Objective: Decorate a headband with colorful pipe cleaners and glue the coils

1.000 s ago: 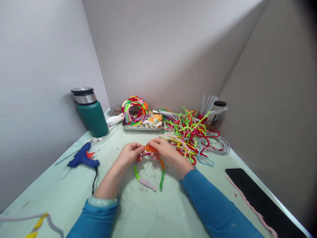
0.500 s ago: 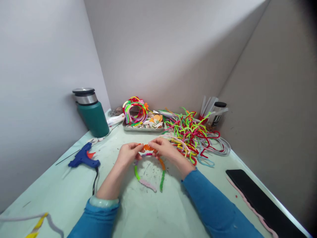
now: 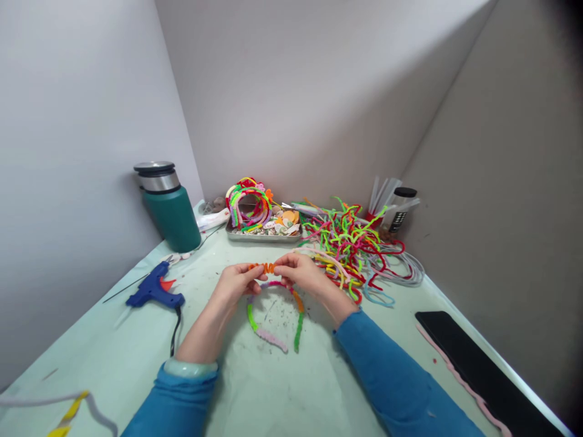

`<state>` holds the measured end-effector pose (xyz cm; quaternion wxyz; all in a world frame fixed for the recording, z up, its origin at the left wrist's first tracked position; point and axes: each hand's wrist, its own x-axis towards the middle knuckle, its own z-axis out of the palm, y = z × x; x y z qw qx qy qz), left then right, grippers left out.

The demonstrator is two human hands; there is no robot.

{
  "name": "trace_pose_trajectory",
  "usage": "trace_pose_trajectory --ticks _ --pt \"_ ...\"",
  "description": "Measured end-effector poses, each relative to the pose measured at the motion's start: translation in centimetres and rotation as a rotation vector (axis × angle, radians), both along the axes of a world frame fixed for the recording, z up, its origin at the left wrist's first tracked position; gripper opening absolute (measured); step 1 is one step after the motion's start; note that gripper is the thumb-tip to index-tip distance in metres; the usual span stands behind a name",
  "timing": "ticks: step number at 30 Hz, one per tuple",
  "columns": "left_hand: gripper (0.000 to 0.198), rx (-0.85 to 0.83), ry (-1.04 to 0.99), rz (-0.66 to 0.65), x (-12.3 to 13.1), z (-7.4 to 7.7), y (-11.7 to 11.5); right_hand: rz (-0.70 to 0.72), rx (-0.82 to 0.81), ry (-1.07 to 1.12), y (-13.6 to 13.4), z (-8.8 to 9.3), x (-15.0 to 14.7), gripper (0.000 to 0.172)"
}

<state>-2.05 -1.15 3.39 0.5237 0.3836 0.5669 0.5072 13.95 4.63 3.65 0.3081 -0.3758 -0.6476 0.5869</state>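
An orange pipe cleaner (image 3: 269,267), bent into close zigzags or coils, is stretched between my two hands. My left hand (image 3: 237,283) pinches its left end between thumb and fingers. At the right end, the fingertips of my right hand (image 3: 298,271) are closed on it too. Just below, a headband (image 3: 299,303) wrapped in pink, orange, green, lime and pale pink fuzzy sections lies on the table with its ends toward me. My hands hide part of its top.
A blue glue gun (image 3: 155,288) and a green bottle (image 3: 172,215) stand left. Behind are a metal tray (image 3: 264,238) with cut-outs and wrapped headbands (image 3: 249,206). Tangled pipe cleaners (image 3: 348,233), a black-capped jar (image 3: 401,209) and a black slab (image 3: 473,364) are at right.
My left fingers have shifted slightly along the orange pipe cleaner, and more of it shows at their left. My right hand has barely moved; the headband lies where it was.
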Motion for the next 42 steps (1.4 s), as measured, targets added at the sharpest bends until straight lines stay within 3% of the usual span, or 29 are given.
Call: trace_pose_trajectory --ticks 6,14,22,28,36,42 --pt "0.029 -0.021 -0.104 0.022 -0.32 -0.37 0.16 -0.067 0.015 0.058 0.24 -0.26 0.0 0.006" --pt "0.029 -0.021 -0.054 0.012 0.0 -0.07 0.04 -0.056 -0.011 0.076 -0.01 0.13 -0.15 0.013" --pt "0.031 -0.025 -0.044 0.004 0.04 -0.04 0.02 -0.037 0.018 0.051 -0.16 0.1 -0.17 0.006" --pt "0.03 -0.005 -0.064 0.069 -0.12 -0.22 0.2 -0.029 -0.074 0.11 -0.28 0.44 -0.13 0.016" --pt "0.034 0.006 0.018 -0.048 0.41 0.03 -0.09 -0.037 -0.018 0.062 -0.54 0.38 -0.5 0.008" --pt "0.031 -0.015 0.018 -0.006 0.28 0.02 -0.03 -0.078 -0.091 0.104 -0.34 0.42 -0.53 0.011"
